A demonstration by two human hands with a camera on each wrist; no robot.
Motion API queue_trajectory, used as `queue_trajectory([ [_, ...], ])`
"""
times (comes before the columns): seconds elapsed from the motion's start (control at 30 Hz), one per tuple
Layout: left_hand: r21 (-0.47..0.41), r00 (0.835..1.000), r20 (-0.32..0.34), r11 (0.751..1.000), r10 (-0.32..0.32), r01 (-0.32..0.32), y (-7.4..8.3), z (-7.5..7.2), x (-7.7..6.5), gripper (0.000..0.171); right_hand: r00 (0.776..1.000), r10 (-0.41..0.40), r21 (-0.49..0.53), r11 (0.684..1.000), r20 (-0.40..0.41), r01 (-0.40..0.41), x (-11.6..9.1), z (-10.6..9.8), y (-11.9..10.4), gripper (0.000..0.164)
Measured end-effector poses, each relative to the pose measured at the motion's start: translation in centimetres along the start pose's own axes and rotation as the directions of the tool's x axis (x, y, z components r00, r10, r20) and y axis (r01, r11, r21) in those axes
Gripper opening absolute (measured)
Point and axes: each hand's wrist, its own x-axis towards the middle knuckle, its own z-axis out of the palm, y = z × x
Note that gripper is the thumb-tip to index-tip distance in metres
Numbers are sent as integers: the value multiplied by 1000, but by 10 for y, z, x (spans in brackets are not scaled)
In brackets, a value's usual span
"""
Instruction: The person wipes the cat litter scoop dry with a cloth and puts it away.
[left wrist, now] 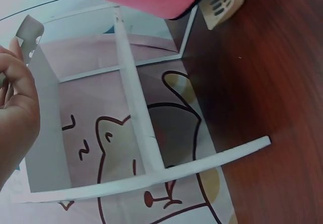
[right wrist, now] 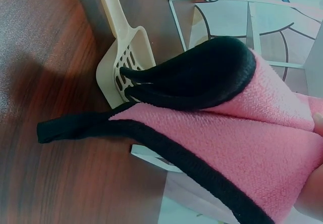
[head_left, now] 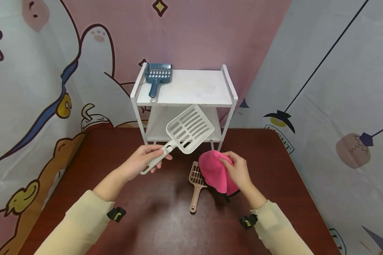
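My left hand (head_left: 143, 158) grips the handle of a white slotted litter scoop (head_left: 190, 128), lifted in front of the shelf with its head tilted up to the right. In the left wrist view only part of that hand (left wrist: 17, 93) shows at the left edge. My right hand (head_left: 238, 169) pinches the top of a pink cloth (head_left: 215, 170) with black edging and a black loop (right wrist: 65, 125). The cloth hangs folded over the table and overlaps the head of a beige litter scoop (head_left: 196, 187), which lies with its handle toward me.
A white two-tier shelf (head_left: 198, 85) stands at the back of the dark red-brown table (head_left: 140, 219). On its top tier, at the left, lies a blue litter scoop (head_left: 158, 75). Cartoon-printed fabric (head_left: 95, 78) hangs behind and along the sides.
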Motion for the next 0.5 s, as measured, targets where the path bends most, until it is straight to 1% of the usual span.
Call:
queue_trajectory([
  [0.1, -25, 1000, 5, 1000, 12, -11, 8, 3, 3, 36, 1000, 0, 0, 1000, 2, 0, -1, 0, -4, 10],
  [0.33, -57, 1000, 6, 998, 10, -9, 25, 9, 12, 37, 1000, -5, -9, 1000, 9, 5, -9, -3, -36, 9],
  [0.5, -77, 1000, -3, 997, 14, -14, 35, 11, 20, 40, 1000, 6, -9, 1000, 15, -6, -9, -4, -40, 9],
])
